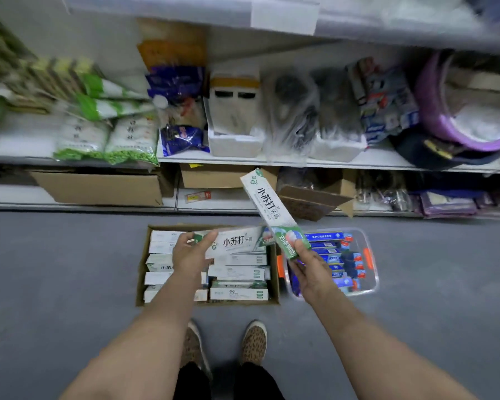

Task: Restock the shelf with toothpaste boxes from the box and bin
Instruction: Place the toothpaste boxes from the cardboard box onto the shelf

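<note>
Left hand (191, 252): grasping a white toothpaste box (237, 243) above the cardboard box (141, 272).
Right hand (309, 269): grasping a raised toothpaste box (267, 204); best shelved flat, label outward.

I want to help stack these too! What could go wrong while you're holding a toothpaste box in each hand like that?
The right hand pinches its toothpaste box only at the bottom end, so the tall box might tip or slip from that grip. The shelf already looks crowded with bags, so squeezing boxes in could knock something down.
</note>
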A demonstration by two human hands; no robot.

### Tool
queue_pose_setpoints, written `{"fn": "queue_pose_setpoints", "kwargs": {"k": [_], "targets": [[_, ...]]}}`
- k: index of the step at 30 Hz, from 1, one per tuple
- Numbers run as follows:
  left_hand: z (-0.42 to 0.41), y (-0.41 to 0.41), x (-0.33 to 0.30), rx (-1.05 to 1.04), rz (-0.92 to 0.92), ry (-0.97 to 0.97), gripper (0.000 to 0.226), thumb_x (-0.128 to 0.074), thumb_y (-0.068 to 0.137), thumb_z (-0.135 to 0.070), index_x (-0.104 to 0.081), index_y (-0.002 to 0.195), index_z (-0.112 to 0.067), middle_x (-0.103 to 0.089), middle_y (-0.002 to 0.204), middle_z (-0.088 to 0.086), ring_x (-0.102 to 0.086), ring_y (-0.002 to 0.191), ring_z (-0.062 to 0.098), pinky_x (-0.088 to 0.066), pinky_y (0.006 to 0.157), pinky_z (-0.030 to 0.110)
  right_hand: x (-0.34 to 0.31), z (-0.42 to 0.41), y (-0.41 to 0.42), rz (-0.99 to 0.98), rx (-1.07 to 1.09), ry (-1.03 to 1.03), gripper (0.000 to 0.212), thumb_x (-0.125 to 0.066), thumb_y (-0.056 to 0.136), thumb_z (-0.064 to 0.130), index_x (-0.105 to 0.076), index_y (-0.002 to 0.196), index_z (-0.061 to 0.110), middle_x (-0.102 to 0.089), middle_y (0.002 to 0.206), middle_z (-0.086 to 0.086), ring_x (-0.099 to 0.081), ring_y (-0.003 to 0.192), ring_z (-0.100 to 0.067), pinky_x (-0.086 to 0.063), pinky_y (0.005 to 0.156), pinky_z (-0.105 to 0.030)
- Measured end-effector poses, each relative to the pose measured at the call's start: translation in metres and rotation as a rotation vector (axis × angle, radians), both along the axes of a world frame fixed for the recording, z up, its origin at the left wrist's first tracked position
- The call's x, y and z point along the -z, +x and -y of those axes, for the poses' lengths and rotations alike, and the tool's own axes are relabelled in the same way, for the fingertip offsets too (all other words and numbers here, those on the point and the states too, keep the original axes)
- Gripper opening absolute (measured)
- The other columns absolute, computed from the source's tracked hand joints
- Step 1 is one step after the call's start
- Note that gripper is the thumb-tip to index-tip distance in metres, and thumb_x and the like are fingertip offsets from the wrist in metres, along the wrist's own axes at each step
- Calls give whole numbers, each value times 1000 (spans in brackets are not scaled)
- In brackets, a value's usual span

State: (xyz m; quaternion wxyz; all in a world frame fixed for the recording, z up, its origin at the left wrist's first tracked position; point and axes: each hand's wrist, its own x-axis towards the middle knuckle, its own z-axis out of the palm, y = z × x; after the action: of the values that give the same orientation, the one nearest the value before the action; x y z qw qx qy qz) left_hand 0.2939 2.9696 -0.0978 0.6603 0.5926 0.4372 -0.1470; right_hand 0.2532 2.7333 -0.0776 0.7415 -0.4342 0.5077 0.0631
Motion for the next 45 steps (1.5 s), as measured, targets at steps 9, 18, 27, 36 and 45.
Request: {"fn": "queue_pose_setpoints", "kwargs": {"k": [9, 18, 27, 36, 45], "targets": [[-49, 9, -176, 32, 280, 20, 56, -82, 82, -29, -53, 128, -15, -52, 117, 2, -56, 105, 21, -55, 82, 38, -174, -34, 8, 322, -94, -89, 18, -78, 82, 18, -61, 83, 14, -74, 81, -3, -69, 69, -9, -56, 69, -23], [-107, 31, -330, 4, 581, 13, 109, -91, 33, -70, -60, 123, -17, -71, 112, 7, -70, 99, 25, -59, 88, 48, -328, -82, 28, 668, -77, -107, 42, -81, 69, 27, -64, 102, 7, -76, 95, -9, -74, 85, -17, -57, 70, -28], [-125, 55, -455, 36, 795, -18, 58, -88, 59, -62, -71, 91, -16, -75, 90, 5, -71, 85, 24, -62, 77, 47, -453, -100, 51, 950, -43, -170, 15, -73, 86, 23, -66, 96, 13, -76, 79, 5, -69, 72, -6, -54, 70, -22], [-107, 83, -537, 69, 975, -121, 30, -78, 84, -35, -70, 93, -8, -74, 86, 9, -70, 74, 19, -59, 52, 27, -544, -64, 88, 1072, 91, -257, 25, -81, 81, 23, -64, 95, 13, -70, 86, -2, -62, 62, -5, -51, 55, -16], [-49, 130, -592, 11, 1143, -159, 25, -79, 83, -37, -73, 84, -12, -75, 75, 3, -72, 70, 19, -63, 64, 35, -613, 18, 149, 1038, 225, -500, 55, -95, 61, 35, -62, 96, 9, -67, 82, -1, -61, 59, -8, -50, 53, -19]]}}
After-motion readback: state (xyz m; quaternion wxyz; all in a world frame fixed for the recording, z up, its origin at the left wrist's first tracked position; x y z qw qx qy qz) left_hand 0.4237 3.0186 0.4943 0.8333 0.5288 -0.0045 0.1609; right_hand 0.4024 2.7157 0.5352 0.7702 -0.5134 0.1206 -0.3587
